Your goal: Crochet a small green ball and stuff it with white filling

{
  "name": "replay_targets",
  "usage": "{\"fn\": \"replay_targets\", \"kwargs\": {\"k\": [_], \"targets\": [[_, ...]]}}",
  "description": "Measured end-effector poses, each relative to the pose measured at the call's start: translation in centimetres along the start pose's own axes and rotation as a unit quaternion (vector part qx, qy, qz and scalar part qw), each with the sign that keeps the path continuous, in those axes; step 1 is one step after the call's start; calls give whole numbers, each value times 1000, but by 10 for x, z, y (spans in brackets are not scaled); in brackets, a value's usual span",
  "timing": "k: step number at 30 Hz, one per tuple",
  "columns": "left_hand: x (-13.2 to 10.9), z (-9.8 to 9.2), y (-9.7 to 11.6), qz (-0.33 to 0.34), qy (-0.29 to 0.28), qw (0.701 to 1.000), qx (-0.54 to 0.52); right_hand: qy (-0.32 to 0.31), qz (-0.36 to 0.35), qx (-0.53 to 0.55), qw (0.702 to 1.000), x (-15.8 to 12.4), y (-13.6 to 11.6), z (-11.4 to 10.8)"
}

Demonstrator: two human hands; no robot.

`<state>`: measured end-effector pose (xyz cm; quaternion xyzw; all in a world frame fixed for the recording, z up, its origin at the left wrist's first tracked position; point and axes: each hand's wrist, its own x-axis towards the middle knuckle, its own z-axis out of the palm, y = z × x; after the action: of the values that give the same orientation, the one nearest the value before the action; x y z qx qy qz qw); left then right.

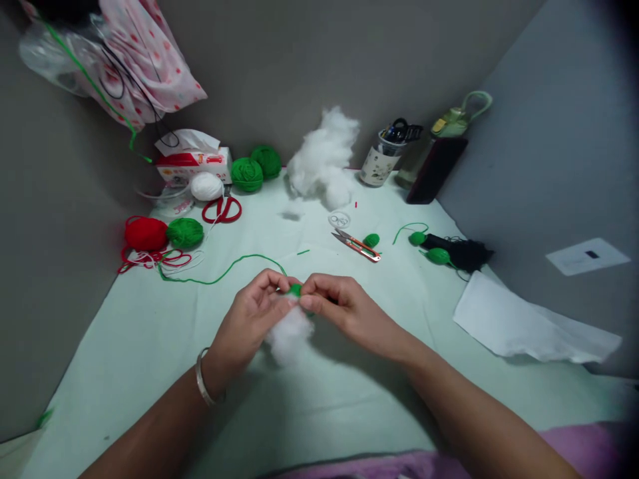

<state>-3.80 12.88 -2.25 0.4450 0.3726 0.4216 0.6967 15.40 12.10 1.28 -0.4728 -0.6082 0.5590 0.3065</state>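
My left hand is closed around a small green yarn piece, with a tuft of white stuffing hanging below the thumb. Thumb and fingertips of my right hand pinch the same green piece from the other side. The fingers hide most of its shape. A green yarn strand runs from the piece leftward over the cloth. Beyond my hands lie orange-handled thread snips beside a small green yarn piece.
White stuffing is heaped at the back wall. Red scissors, a white yarn ball, green yarn balls and red yarn sit left. A pen cup, black yarn and white sheet are right.
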Motion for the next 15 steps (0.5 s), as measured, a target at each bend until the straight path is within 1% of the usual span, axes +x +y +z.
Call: {"fn": "replay_targets", "kwargs": {"k": [2,5,6,8,10,11,13,15], "targets": [[2,3,-2,17,41,999,28,-4,-12,-34,999,-3,-3,4],[6,9,-8,65,107,989,82,25,-45,-91,994,-6,-5,14],[8,10,-9,78,121,986,90,34,-51,-99,993,-6,-4,18],[9,12,-10,84,134,983,96,48,-44,-81,995,-5,-1,21],[8,13,-9,75,131,984,98,64,-19,-42,997,-2,3,20],[7,12,-7,64,120,986,93,70,-8,-25,997,-1,5,18],[4,9,0,23,90,994,61,77,2,-3,997,2,8,12],[1,5,7,-26,65,997,5,83,2,11,996,4,9,5]]}}
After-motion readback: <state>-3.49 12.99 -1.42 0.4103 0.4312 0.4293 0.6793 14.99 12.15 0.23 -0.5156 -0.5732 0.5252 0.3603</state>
